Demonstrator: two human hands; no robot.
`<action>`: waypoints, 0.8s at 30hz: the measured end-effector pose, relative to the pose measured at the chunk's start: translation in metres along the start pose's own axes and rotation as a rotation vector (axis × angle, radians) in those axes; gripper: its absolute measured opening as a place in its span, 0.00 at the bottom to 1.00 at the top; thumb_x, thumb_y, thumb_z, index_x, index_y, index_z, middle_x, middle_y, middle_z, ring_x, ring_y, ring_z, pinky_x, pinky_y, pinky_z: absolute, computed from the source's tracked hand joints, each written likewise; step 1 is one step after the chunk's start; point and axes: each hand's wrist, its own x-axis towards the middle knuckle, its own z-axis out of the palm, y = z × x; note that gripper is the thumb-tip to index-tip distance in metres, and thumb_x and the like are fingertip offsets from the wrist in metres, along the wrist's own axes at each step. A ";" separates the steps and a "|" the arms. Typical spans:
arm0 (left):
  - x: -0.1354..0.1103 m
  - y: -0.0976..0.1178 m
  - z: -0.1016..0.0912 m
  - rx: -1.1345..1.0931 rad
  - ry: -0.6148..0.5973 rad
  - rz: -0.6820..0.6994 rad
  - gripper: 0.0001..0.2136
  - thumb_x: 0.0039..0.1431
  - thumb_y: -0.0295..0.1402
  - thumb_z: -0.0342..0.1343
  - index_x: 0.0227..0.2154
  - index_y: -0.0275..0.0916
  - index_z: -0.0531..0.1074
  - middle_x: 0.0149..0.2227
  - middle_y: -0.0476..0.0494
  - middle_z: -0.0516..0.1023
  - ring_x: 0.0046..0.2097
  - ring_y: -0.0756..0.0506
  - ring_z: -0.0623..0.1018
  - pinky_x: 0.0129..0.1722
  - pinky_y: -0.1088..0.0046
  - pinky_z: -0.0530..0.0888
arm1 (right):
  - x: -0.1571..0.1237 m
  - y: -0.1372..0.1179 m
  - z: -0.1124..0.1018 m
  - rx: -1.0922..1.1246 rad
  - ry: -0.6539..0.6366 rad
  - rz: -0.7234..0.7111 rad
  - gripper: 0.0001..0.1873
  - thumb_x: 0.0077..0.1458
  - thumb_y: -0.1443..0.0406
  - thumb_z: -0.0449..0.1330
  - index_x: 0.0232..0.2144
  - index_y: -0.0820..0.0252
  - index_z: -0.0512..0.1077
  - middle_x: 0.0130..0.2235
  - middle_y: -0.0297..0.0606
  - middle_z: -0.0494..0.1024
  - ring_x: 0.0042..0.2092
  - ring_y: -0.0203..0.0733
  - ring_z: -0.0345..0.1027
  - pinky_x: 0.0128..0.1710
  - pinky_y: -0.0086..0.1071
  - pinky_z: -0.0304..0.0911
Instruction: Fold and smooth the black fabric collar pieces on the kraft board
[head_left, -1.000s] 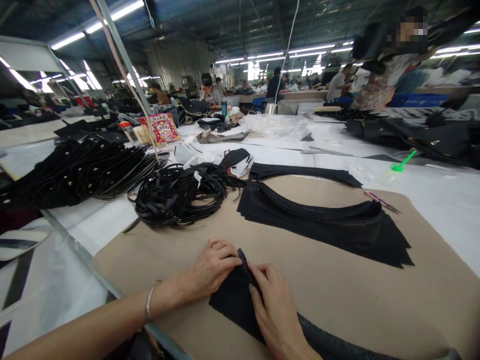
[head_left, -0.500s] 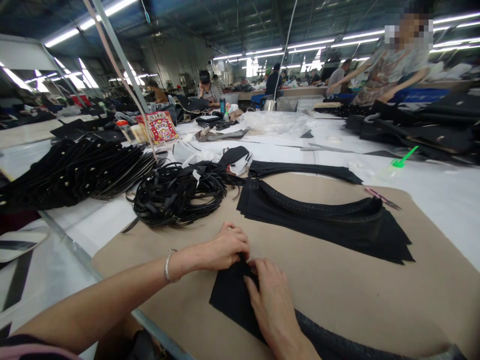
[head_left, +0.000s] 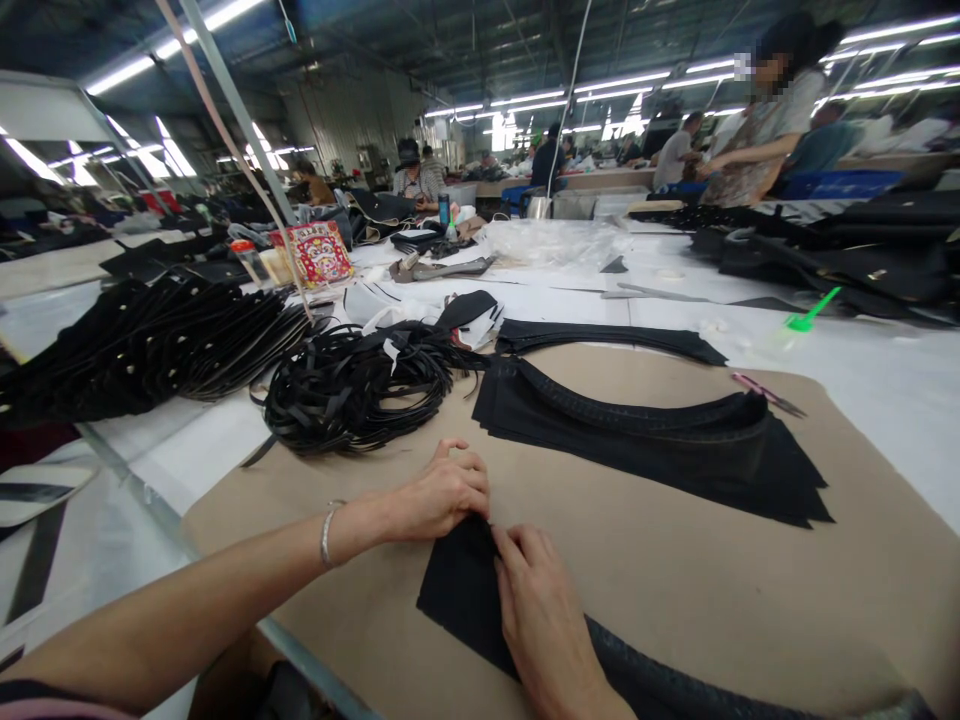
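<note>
A black fabric piece (head_left: pixel 463 590) with a curved edge lies on the tan board (head_left: pixel 360 620) right in front of me. My left hand (head_left: pixel 442 492) is closed on its far corner, the fingers bent over the edge. Close by on the right, my right hand (head_left: pixel 541 610) pinches the same curved edge, thumb and fingertips together. The palm covers the middle of the piece. Beyond my hands rests a stack of similar black pieces (head_left: pixel 570 440), a curved strip on top. What lies beneath my fingertips is hidden.
A tangled coil of black strips (head_left: pixel 352 400) lies left of the stack. Pink-handled scissors (head_left: pixel 769 393) and a green brush-like tool (head_left: pixel 814 312) lie to the right. Piled black pieces (head_left: pixel 150 340) stand at far left. A co-worker (head_left: pixel 765 130) stands across the table.
Both hands have shifted slightly along the edge; my right fingers have drawn together from a looser spread. The co-worker at the back right has pulled the arms in and moved left.
</note>
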 end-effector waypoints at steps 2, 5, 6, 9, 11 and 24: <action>-0.003 -0.002 0.000 0.039 0.011 0.047 0.13 0.58 0.20 0.50 0.34 0.44 0.75 0.36 0.51 0.79 0.49 0.46 0.71 0.58 0.57 0.45 | -0.003 0.001 0.000 -0.061 -0.010 -0.032 0.22 0.57 0.77 0.47 0.51 0.64 0.68 0.42 0.44 0.70 0.42 0.46 0.62 0.43 0.39 0.63; -0.009 -0.004 0.001 0.125 0.014 0.110 0.13 0.59 0.20 0.50 0.36 0.45 0.75 0.38 0.50 0.79 0.51 0.46 0.70 0.59 0.56 0.44 | -0.005 0.000 -0.001 -0.150 -0.022 -0.064 0.23 0.56 0.77 0.48 0.53 0.63 0.67 0.43 0.43 0.70 0.42 0.46 0.63 0.44 0.39 0.63; -0.011 -0.005 0.001 0.153 0.019 0.126 0.13 0.60 0.20 0.50 0.37 0.45 0.75 0.39 0.50 0.79 0.51 0.46 0.70 0.59 0.55 0.43 | -0.005 0.000 -0.002 -0.174 -0.027 -0.070 0.24 0.56 0.78 0.49 0.54 0.63 0.67 0.43 0.43 0.70 0.42 0.46 0.63 0.44 0.39 0.62; -0.016 -0.008 0.002 0.203 0.037 0.143 0.12 0.62 0.22 0.51 0.39 0.45 0.74 0.41 0.50 0.78 0.53 0.46 0.69 0.60 0.55 0.43 | -0.005 -0.002 -0.004 -0.217 -0.054 -0.082 0.25 0.55 0.78 0.50 0.55 0.65 0.66 0.44 0.44 0.71 0.43 0.47 0.63 0.46 0.40 0.62; -0.020 -0.007 0.003 0.208 0.049 0.122 0.12 0.62 0.22 0.50 0.40 0.46 0.74 0.43 0.49 0.77 0.53 0.46 0.69 0.60 0.55 0.43 | -0.004 -0.003 -0.006 -0.228 -0.086 -0.075 0.26 0.56 0.78 0.49 0.56 0.67 0.66 0.44 0.45 0.71 0.44 0.48 0.63 0.46 0.41 0.62; -0.046 0.017 0.016 0.077 0.114 -0.080 0.17 0.63 0.22 0.44 0.48 0.45 0.71 0.42 0.46 0.77 0.51 0.44 0.69 0.58 0.55 0.47 | 0.005 -0.009 -0.017 -0.057 -0.174 0.054 0.25 0.58 0.75 0.45 0.54 0.58 0.68 0.45 0.43 0.70 0.45 0.47 0.61 0.45 0.40 0.57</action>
